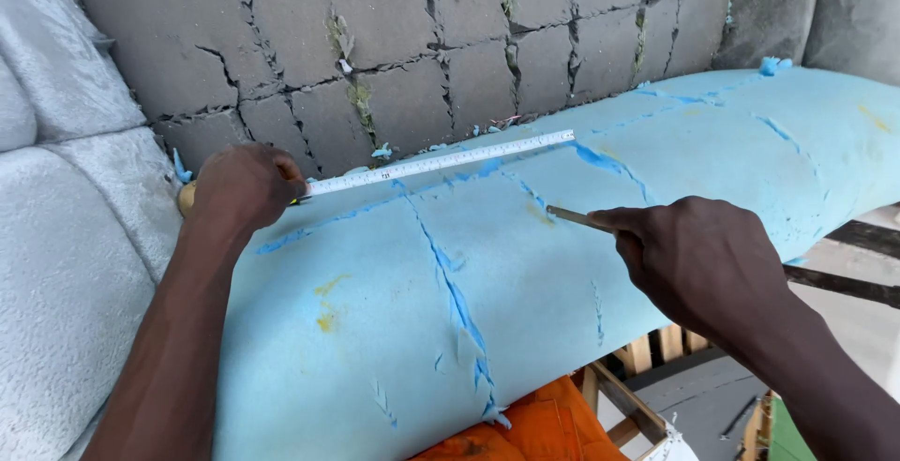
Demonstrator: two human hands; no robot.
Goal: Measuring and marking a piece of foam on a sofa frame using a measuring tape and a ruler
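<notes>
A long light-blue foam cushion (525, 264) with cuts and scored lines runs across the view. My left hand (242, 185) grips a tape measure case at the foam's left end, and its white blade (441, 158) stretches right along the foam's far edge. My right hand (698, 260) holds a thin pencil-like stick (574, 217), whose tip touches the foam top just below the blade's far end.
Grey foam blocks with cracked seams (412, 58) form the back behind the blue foam. Grey textured upholstery (66, 227) lies at left. Orange fabric (525, 428) and a wooden frame (637, 395) show under the foam at lower right.
</notes>
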